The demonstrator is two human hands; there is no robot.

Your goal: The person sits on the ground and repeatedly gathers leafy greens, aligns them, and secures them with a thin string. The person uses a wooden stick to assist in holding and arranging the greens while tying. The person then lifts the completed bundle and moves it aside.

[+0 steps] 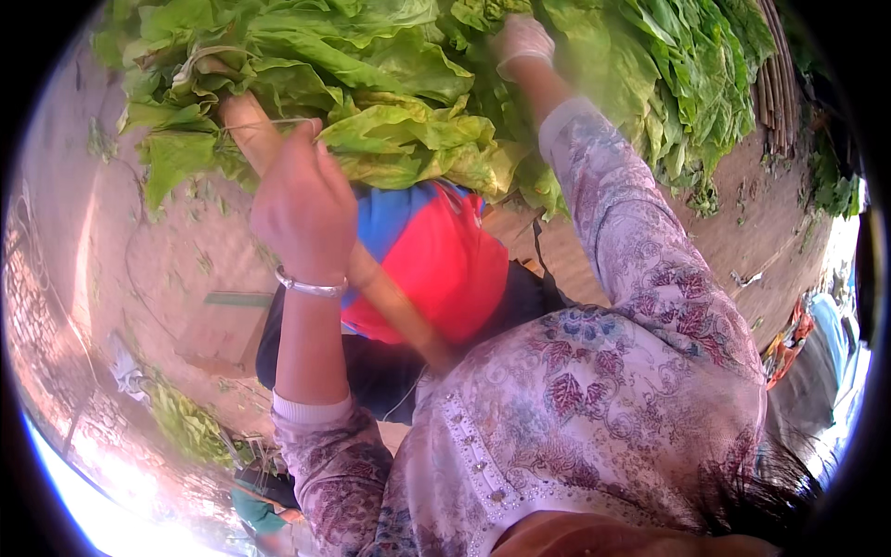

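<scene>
My bare left hand (pixel 303 202), with a silver bangle at the wrist, pinches a thin string (pixel 282 122) between thumb and fingertips. The string stretches left across a pale wooden pole (pixel 247 129). This pole slants from my torso, behind my left hand, up to a bunch of large green leaves (pixel 209 80), where its far end is hidden. At the top, my right hand (pixel 527 40), in a thin translucent glove, reaches into a broad heap of leaves (pixel 605 63); its fingers are covered. Yellowing leaves (pixel 418 132) lie between the two hands.
A bundle of thin sticks (pixel 776 90) lies beyond the heap at the right. Red and blue cloth (pixel 445 257) covers my lap. More leaves (pixel 184 425) and another person (pixel 261 512) appear at lower left. A flat board or box (pixel 226 334) rests on the dirt floor (pixel 174 244).
</scene>
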